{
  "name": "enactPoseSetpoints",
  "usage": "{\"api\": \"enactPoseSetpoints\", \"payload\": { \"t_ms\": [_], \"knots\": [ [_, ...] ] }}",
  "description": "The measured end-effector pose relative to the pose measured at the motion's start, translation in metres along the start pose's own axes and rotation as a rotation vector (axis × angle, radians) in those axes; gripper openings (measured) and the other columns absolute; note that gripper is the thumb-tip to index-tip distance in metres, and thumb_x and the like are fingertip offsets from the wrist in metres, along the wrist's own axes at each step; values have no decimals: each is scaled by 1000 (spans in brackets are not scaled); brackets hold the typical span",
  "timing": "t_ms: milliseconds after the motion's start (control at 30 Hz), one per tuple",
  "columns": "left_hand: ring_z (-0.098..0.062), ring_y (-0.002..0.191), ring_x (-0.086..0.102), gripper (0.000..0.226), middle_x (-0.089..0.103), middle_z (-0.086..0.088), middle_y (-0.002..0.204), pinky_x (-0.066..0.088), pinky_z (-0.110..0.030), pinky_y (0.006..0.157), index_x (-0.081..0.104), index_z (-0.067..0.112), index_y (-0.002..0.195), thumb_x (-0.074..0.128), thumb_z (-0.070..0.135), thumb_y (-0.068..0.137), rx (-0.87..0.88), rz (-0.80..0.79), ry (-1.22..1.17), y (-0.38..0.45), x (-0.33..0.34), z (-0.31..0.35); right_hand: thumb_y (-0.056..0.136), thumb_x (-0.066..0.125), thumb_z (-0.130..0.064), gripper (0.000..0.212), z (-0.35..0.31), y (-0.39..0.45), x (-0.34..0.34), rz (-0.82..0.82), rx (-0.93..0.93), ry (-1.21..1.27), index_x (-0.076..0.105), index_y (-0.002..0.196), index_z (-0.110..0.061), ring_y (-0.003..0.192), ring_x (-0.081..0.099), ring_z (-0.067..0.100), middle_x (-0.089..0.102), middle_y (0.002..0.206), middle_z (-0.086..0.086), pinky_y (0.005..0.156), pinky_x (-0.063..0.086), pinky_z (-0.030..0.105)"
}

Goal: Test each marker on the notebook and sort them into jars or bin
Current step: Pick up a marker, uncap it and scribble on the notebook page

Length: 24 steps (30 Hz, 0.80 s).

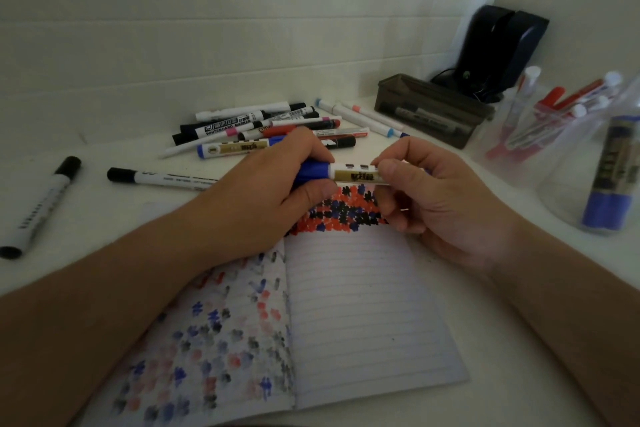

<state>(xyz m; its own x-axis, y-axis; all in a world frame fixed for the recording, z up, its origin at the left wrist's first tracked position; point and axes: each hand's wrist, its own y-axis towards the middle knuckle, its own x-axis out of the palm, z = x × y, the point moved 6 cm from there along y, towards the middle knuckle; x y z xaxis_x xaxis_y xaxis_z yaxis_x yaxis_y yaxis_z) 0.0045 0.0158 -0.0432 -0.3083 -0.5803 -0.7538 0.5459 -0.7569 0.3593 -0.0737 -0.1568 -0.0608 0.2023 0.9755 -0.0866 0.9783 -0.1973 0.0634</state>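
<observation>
A blue marker (349, 173) with a gold label lies level above the open notebook (363, 305). My left hand (273, 191) grips its blue cap end. My right hand (429, 194) pinches the white barrel. The notebook's right page carries red, blue and black test marks at its top; the left page is covered in faded marks. A pile of markers (263, 128) lies behind my hands. One clear jar (595, 184) at the right holds blue markers, another clear jar (540, 121) holds red ones. A dark bin (433, 107) sits behind.
Two black-capped markers lie loose at the left, one (38, 208) near the table edge, one (156, 178) beside my left hand. A dark blue device (498, 48) with a cable stands in the back corner against the tiled wall.
</observation>
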Motion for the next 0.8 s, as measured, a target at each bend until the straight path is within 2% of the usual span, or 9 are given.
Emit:
{"api": "enactPoseSetpoints", "payload": {
  "t_ms": [200,433,533,667,800],
  "knots": [
    [1,74,54,23,55,8,85,43,-12,63,41,32,112,59,31,98,-30,12,-36,-2,1,3,104,55,-16,18,-6,-2,2,-9,-78,0,59,86,-12,45,38,16,50,58,11,41,35,22],
    [9,69,53,20,53,8,79,41,-10,59,43,26,108,60,25,99,-63,-10,-18,1,5,0,102,56,-26,20,-2,-2,7,-40,-86,-59,58,84,-18,47,37,20,51,59,11,42,34,26],
    [1,73,54,20,54,8,83,41,-15,58,42,29,110,59,28,100,-85,-37,20,3,10,-2,95,59,-36,21,4,-3,9,-52,-28,-30,61,76,-27,50,36,21,52,61,11,44,31,28],
    [-9,68,52,17,56,4,80,38,-23,58,41,29,109,56,32,102,-74,-79,49,8,15,-6,106,54,-24,22,7,-1,8,-16,15,-38,57,84,-18,49,36,20,51,62,13,46,28,31],
    [-17,74,59,14,61,2,84,52,-37,65,43,32,106,56,36,102,-66,-113,72,12,14,-13,108,53,-24,20,6,-3,11,46,33,-127,55,90,-14,49,39,18,54,62,11,44,33,28]
  ]
}}
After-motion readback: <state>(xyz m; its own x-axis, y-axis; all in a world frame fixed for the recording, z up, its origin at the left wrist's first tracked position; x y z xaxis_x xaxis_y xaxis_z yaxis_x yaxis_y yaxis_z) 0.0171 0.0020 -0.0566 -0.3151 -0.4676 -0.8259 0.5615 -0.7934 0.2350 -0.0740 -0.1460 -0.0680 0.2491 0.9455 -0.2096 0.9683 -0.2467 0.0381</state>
